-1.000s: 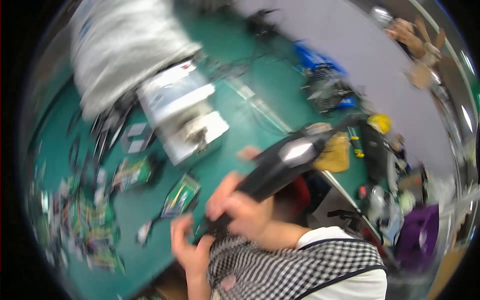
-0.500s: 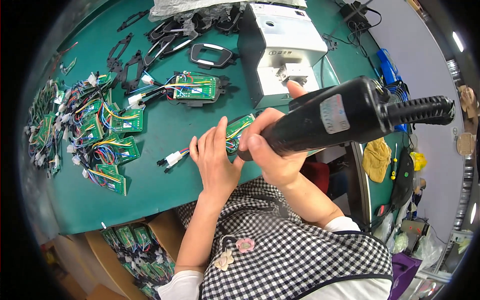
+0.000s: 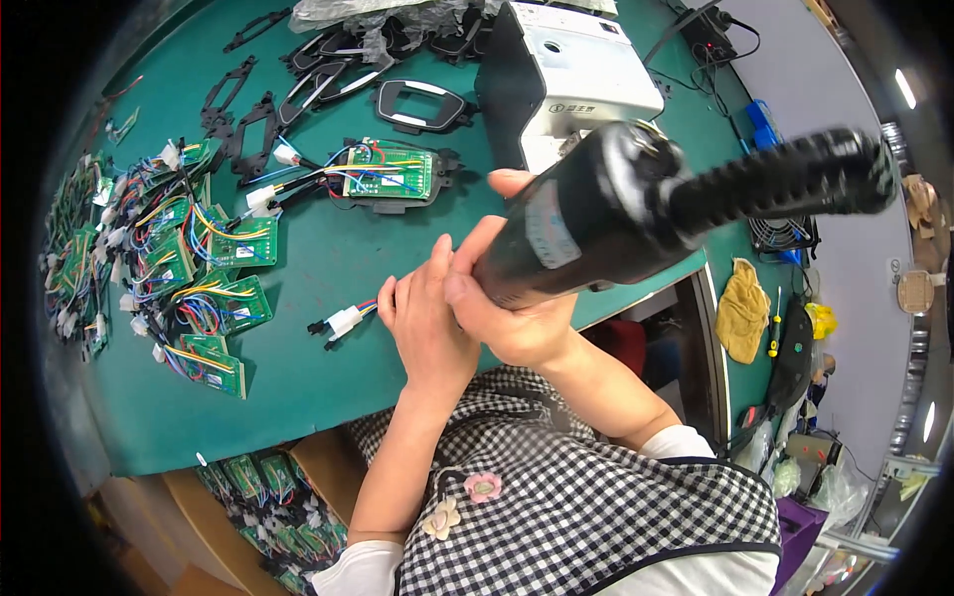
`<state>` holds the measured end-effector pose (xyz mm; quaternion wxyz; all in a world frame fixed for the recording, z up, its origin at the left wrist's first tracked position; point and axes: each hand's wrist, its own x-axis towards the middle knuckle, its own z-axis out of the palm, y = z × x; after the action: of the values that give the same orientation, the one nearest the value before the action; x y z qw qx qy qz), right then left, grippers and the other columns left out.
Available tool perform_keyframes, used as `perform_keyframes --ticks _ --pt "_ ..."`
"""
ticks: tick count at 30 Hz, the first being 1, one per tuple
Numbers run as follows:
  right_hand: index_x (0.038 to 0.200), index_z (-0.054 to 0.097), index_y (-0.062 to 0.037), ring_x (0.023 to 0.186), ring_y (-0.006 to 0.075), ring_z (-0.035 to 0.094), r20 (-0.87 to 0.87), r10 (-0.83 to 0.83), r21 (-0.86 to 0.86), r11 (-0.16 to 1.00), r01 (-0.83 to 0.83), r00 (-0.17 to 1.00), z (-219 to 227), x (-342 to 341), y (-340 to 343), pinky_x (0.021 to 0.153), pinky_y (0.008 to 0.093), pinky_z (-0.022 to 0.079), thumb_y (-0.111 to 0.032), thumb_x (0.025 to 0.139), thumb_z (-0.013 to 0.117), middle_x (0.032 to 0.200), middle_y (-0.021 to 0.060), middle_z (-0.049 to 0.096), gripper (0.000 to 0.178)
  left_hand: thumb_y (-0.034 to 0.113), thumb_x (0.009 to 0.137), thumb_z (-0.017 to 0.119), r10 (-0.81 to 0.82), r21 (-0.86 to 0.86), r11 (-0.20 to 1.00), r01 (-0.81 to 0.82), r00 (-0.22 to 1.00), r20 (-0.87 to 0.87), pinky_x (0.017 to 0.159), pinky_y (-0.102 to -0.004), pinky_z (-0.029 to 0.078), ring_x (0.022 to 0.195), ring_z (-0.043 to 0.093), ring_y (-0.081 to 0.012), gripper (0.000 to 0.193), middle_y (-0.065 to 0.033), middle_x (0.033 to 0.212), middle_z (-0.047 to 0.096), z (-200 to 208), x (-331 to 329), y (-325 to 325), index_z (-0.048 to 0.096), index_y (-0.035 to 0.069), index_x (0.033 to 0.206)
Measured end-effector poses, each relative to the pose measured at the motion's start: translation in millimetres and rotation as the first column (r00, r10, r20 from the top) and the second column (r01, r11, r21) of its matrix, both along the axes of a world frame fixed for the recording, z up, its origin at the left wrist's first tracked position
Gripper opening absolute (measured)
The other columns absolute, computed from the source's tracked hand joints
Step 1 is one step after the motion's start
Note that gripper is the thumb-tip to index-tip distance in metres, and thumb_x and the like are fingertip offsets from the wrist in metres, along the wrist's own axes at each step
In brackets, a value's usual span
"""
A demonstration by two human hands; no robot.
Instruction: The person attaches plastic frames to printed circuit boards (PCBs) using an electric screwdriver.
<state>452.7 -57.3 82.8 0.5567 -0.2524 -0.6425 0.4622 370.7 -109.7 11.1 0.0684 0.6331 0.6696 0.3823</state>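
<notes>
My right hand (image 3: 522, 323) is wrapped round a black electric screwdriver (image 3: 527, 263), whose thick ribbed cord end points right. Its tip is hidden behind my hands. My left hand (image 3: 427, 323) is closed against the right one, over a green circuit board that the earlier view shows and my hands now cover. From under the left fingers, coloured wires lead to a white connector (image 3: 344, 321) on the green table mat. Farther off lies another wired circuit board (image 3: 393, 174) seated on a black frame.
Several wired boards (image 3: 238, 241) are heaped at the left. Black bezels (image 3: 422, 105) and thin frames (image 3: 253, 134) lie at the back, beside a white and black machine (image 3: 576, 70). A cardboard box (image 3: 333, 472) of boards stands below the front edge. A yellow cloth (image 3: 742, 313) lies at right.
The screwdriver and my right hand have moved left, closer to the left hand, and the tool has tilted. The board between my hands has gone out of sight.
</notes>
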Motion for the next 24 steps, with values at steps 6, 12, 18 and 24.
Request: perform_keyframes --ticks 6,12,18,24 --pt "0.120 0.041 0.0024 0.086 0.0269 0.063 0.164 0.005 0.368 0.928 -0.065 0.987 0 -9 10 0.076 0.0288 0.047 -0.004 0.055 0.068 0.099 0.0148 0.060 0.070 0.024 0.075 0.060 0.028 0.137 0.990 -0.036 0.998 0.060 0.094 -0.0406 0.029 0.107 0.048 -0.0254 0.045 -0.0090 0.109 0.055 -4 -1 -2 0.051 0.004 0.113" --pt "0.113 0.048 0.0011 0.081 0.0285 0.062 0.150 0.363 0.177 0.905 -0.386 0.920 8 -11 17 0.071 0.0299 0.048 -0.007 0.055 0.067 0.098 0.0143 0.060 0.061 0.022 0.077 0.059 0.012 0.222 0.975 0.012 0.994 -0.106 0.098 -0.0371 0.029 0.104 0.048 -0.0253 0.045 -0.0112 0.109 0.054 -25 -2 -2 0.048 0.004 0.117" --pt "0.105 0.053 -0.0002 0.067 0.0219 0.062 -0.041 0.173 0.173 0.971 -0.164 0.984 -5 12 9 0.062 0.0299 0.048 -0.008 0.056 0.068 0.085 0.0126 0.060 0.051 0.017 0.076 0.059 -0.005 -0.055 0.998 0.011 0.995 0.104 0.090 -0.0379 0.032 0.088 0.051 -0.0218 0.049 -0.0041 0.101 0.058 -5 9 2 0.045 0.006 0.121" --pt "0.130 0.016 -0.0058 0.050 0.0184 0.050 -0.419 -0.186 -0.012 0.980 0.199 0.889 38 103 0 0.054 0.0328 0.047 -0.006 0.075 0.057 0.062 0.0072 0.047 0.069 0.028 0.057 0.076 -0.040 -0.076 0.996 0.037 0.998 -0.041 0.086 -0.0389 0.033 0.094 0.048 -0.0254 0.068 -0.0087 0.102 0.054 31 12 5 0.049 0.005 0.116"
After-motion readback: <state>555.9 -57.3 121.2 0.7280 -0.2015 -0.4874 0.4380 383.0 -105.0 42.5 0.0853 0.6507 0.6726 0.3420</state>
